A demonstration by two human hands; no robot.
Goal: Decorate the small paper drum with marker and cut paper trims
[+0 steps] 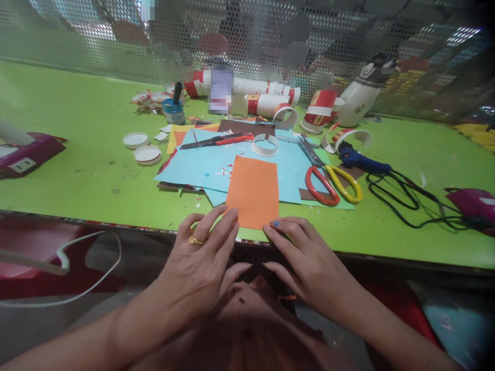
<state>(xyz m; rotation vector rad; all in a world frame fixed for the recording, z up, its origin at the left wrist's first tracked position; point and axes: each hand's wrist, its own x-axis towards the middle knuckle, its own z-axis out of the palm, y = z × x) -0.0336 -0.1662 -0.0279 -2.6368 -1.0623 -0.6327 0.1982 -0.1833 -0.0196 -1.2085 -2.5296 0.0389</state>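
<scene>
An orange paper rectangle lies partly on light blue sheets near the table's front edge. My left hand, with a ring on one finger, rests its fingertips on the paper's lower left corner. At the lower right corner are the fingertips of my right hand. Both hands have fingers apart and thumbs below the table edge, gripping nothing. Behind the orange paper sit a white paper ring and a red-and-black cutter. Scissors with one red and one yellow handle lie open to the right.
A blue glue gun with a black cable lies at the right. Cut paper cups, a white bottle and a blue jar stand behind. Two round lids and a purple device are on the left.
</scene>
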